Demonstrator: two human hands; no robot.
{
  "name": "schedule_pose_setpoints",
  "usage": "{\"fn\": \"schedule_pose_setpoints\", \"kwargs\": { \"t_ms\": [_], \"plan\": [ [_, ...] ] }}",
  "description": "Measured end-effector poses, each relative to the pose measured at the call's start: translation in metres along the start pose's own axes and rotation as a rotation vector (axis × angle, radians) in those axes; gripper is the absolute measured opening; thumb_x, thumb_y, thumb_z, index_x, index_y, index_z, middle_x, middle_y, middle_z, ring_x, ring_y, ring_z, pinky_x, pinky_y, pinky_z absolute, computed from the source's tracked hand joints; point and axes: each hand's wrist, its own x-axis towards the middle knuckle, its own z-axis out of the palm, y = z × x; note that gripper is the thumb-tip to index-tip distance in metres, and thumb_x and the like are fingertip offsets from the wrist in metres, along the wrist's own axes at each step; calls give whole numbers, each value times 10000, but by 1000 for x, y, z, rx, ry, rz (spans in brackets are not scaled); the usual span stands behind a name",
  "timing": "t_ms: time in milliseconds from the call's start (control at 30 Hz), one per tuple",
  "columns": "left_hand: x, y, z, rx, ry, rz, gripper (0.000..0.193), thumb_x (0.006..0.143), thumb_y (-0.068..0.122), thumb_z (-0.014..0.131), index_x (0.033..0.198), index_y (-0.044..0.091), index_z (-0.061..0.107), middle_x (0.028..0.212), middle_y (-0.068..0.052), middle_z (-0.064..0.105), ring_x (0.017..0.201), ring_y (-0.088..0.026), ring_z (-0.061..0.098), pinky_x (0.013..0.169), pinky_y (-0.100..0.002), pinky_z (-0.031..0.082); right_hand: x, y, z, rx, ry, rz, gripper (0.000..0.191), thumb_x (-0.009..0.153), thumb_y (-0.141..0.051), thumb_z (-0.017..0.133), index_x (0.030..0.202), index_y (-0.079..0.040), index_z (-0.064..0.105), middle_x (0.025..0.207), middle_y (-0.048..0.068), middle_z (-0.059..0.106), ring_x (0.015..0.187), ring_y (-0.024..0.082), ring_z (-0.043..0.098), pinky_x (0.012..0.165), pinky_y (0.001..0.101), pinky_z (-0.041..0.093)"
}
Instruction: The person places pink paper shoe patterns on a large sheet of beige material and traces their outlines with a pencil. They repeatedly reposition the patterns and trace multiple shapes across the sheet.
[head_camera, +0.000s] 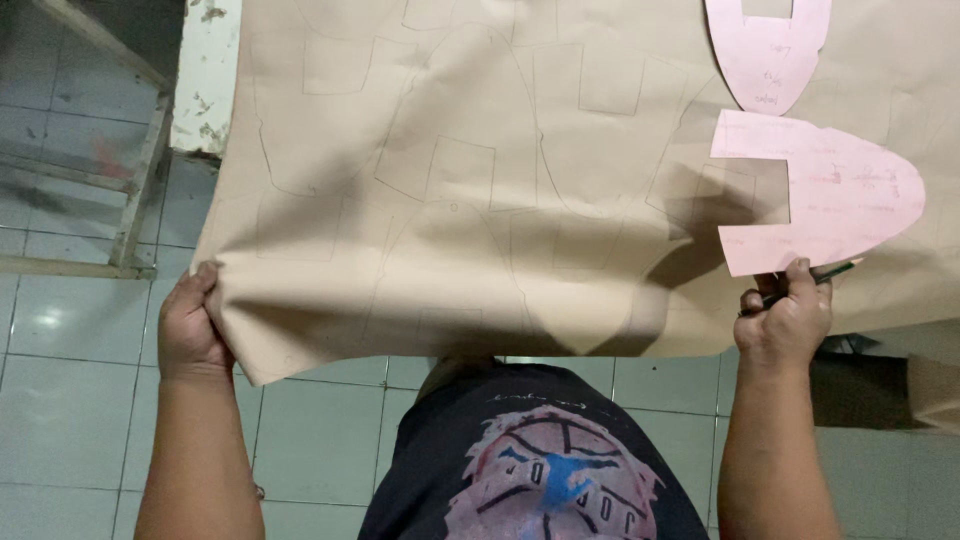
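Large tan sheet (480, 170) spread across the upper and middle frame, near edge drooping over the tabletop's front toward the tiled floor (60, 400). Covered in faint pencilled outlines of pattern pieces.

Left hand (190, 325), lower left of the frame: fingers curled shut around the sheet's lower-left corner, thumb on top, pinching the edge. Right hand (787, 322), lower right: fingers closed on a dark pencil (815, 281), thumb pressed against the sheet's near edge just below the lower pink template (835, 195).

Risks, as judged from here:
- Uneven pull between the two grips, likely to crease or skew the sheet and distort the drawn outlines.
- Lower pink template loose on the sheet, close to the near edge; a tug or lift of that edge could slide it off its spot or off the front altogether.
- Upper pink template (768, 50), at the top right and partly cut off by the frame, equally free to shift.
- Pencil tip pointing right, near the sheet; a stray mark or scratch possible during the pull.
- Overhanging edge unsupported; sagging or a fold at the left corner plausible.

Count:
- One tan sheet.
- Two pink horseshoe-shaped templates.
- One pencil.
- Two hands, both gripping.
- One wooden frame (140, 150), upper left, standing on the floor.
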Motion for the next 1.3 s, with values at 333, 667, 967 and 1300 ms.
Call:
{"fn": "schedule_pose_setpoints", "kwargs": {
  "t_ms": [333, 667, 967, 1300],
  "plan": [
    [-13, 10, 19, -169, -49, -21, 369, 1077, 231, 521, 1340, -19, 585, 1298, -140, 692, 1186, -240, 680, 1055, -370, 558, -40, -28, -16, -83, -39, -32, 163, 1087, -70, 550, 1245, -103, 526, 1046, 33, 668, 820, 121, 686, 518, 236, 393],
    [-31, 12, 30, -138, -58, -18, 392, 1072, 240, 518, 1358, -17, 589, 1346, -142, 687, 1216, -229, 691, 1075, -352, 557, -134, 40, -16, -689, -541, 74, 43, 923, -93, 713, 901, -56, 706, 716, 21, 597, 545, 82, 447, 473, 246, 346],
    [-31, 19, 32, -20, -81, 0, 410, 1119, 259, 506, 1369, -58, 580, 1315, -178, 689, 1149, -231, 711, 993, -334, 586, -114, 50, -80, -352, -149, 185, 72, 965, -89, 655, 1023, -80, 615, 891, 31, 691, 673, 89, 574, 476, 238, 358],
    [-61, 32, 58, 201, -97, 112, 473, 1160, 295, 454, 1478, -48, 526, 1296, -182, 692, 1144, -232, 734, 984, -352, 600, -101, 50, -159, 43, 304, 243, 149, 988, -101, 647, 1068, -165, 538, 899, -24, 620, 756, 128, 625, 477, 232, 354]
  ]
}}
